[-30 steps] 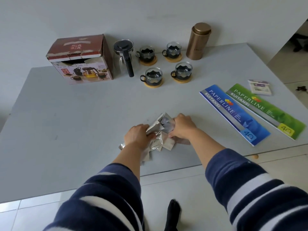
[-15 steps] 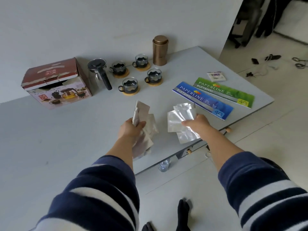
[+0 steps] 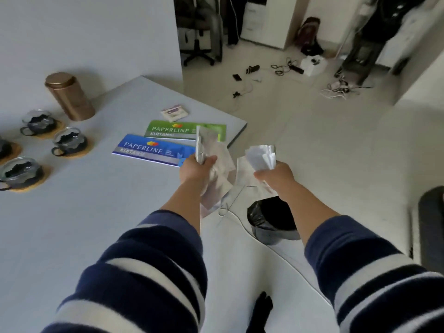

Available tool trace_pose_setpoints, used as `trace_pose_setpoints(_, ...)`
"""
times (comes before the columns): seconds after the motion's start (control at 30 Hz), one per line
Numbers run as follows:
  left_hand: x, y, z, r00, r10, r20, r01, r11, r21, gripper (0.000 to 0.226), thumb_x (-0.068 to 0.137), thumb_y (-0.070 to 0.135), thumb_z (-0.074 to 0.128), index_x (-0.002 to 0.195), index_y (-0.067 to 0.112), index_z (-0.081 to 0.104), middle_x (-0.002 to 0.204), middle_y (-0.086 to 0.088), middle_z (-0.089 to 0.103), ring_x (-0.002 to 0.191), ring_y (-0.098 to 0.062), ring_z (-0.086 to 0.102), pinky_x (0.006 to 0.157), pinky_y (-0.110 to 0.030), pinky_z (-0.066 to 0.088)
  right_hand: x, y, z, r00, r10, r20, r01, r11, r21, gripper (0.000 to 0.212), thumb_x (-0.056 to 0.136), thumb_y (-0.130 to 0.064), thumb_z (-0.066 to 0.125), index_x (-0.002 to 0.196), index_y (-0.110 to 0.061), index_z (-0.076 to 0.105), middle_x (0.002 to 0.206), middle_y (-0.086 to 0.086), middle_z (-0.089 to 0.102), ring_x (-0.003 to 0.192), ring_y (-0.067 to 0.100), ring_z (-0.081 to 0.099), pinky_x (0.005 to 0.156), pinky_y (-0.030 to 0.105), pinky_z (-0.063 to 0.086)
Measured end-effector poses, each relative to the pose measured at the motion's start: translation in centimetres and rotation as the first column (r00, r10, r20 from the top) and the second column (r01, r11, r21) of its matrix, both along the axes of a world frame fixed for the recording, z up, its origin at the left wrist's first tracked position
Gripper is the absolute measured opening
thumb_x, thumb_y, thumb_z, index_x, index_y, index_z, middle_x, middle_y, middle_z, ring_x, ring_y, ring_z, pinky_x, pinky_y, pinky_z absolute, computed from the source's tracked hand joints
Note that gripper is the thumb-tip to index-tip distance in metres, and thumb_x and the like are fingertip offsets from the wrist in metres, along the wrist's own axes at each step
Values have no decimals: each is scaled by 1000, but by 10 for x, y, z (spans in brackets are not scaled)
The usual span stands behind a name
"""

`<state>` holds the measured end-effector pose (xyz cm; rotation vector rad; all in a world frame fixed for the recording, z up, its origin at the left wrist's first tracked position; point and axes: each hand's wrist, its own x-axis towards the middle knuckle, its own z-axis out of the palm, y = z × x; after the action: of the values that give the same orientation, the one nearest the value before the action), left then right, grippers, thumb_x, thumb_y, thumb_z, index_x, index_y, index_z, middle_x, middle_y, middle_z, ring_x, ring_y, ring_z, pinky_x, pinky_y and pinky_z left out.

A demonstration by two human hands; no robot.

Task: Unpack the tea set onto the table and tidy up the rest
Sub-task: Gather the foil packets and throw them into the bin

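Grey table (image 3: pixel 72 224): cups (image 3: pixel 68 141), copper tin (image 3: pixel 69 96), receipt books (image 3: pixel 153 150).

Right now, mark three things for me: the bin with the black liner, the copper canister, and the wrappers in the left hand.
bin (image 3: pixel 264 219): head view, on the liner's left rim.
copper canister (image 3: pixel 72 99): head view, on its side wall.
wrappers (image 3: pixel 211 150): head view, on the silvery sheet above the left hand's fingers.

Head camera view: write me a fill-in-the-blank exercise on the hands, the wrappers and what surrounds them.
1. Each hand, left hand and right hand, grips a bunch of silvery ____.
2. The bin on the floor below the right hand is lined with a ____ bag.
3. The blue Paperline booklet lies beside a ____ one.
4. The glass cups stand on round ____ coasters.

Missing words: wrappers; black; green; wooden
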<state>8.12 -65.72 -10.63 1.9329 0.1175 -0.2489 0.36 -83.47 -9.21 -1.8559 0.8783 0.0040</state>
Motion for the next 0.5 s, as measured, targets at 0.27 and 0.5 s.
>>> trace_pose_setpoints(0.27,-1,-177,-71,985,-115,-129,113,993,-19,27,87,41,66,93,17,54,88,-5,66,84,-25,63,70,-30,43,-10,-147,-65,989,-104,-105,96,993,-71,19,82,-15,67,92,-13,52,70,-2,51,69,21,54,55,22,41)
trace_pose_setpoints(0.5,6,-278,-177,970,-163,-179,175,983,53,33,84,43,66,90,12,60,78,-3,65,69,-22,59,57,-30,45,-4,-220,-188,950,-271,-156,248,956,-154,11,84,-13,62,90,-14,52,81,2,58,76,24,57,54,25,38)
